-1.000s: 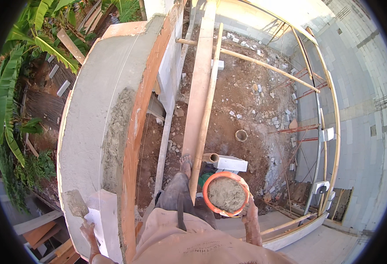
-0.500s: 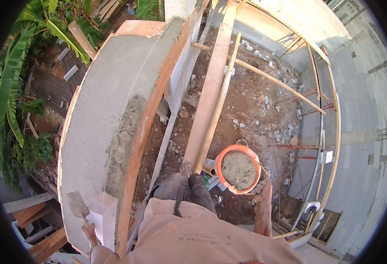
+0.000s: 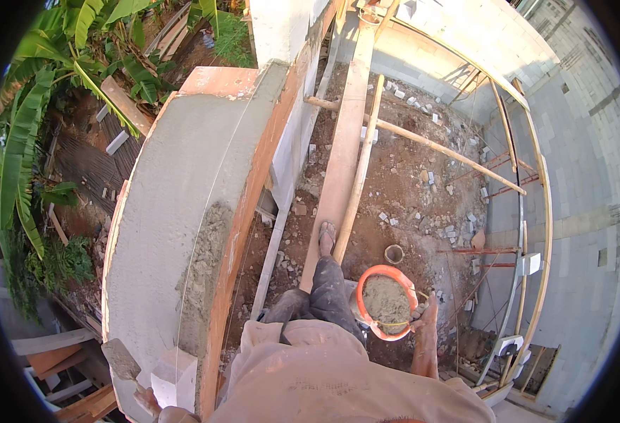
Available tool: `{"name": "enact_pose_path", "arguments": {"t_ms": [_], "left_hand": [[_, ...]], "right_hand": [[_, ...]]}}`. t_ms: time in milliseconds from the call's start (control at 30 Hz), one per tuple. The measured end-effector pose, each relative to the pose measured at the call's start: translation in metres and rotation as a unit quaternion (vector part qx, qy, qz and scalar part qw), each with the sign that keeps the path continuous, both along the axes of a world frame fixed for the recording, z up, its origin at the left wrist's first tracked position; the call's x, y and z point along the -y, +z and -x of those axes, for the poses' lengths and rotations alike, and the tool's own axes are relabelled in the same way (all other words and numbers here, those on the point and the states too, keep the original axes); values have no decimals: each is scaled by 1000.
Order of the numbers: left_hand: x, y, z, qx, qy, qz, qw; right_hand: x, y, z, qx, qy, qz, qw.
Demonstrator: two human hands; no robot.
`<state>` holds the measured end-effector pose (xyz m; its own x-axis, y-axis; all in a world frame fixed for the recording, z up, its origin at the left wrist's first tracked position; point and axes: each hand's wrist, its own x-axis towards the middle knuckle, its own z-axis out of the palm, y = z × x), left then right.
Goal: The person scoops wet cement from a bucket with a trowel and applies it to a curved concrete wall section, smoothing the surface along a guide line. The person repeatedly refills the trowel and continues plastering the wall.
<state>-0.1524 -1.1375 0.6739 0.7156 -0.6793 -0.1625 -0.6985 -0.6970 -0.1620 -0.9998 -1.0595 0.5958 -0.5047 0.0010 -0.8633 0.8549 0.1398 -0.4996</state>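
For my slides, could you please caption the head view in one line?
Left hand holds a trowel over a grey ledge; right hand holds an orange-rimmed bucket of mortar.

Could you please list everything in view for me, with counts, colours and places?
Slab: one, grey, left
String: one, pale, along the slab
Block: one, white, slab's near end
Board: one, orange-brown, slab's right side
Bucket: one, orange-rimmed, lower centre
Mortar: two lots, grey, in the bucket and on the slab
Trowel: one, grey, slab's near left end
Plank: one, tan, upper centre
Poles: several, tan, centre and right
Wall: grey, right
Plants: several, green, upper left
Shirt: one, pale brown, bottom
Foot: one, on the plank
Hands: two, left on the trowel, right on the bucket
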Motion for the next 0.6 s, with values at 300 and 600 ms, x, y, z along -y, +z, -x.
{"name": "enact_pose_path", "arguments": {"t_ms": [300, 600], "left_hand": [[325, 64, 35, 29, -165, 262, 950], [602, 166, 258, 6, -292, 276, 916]], "right_hand": [[79, -25, 66, 131, -85, -28, 987], [219, -2, 147, 81, -2, 15, 997]]}}
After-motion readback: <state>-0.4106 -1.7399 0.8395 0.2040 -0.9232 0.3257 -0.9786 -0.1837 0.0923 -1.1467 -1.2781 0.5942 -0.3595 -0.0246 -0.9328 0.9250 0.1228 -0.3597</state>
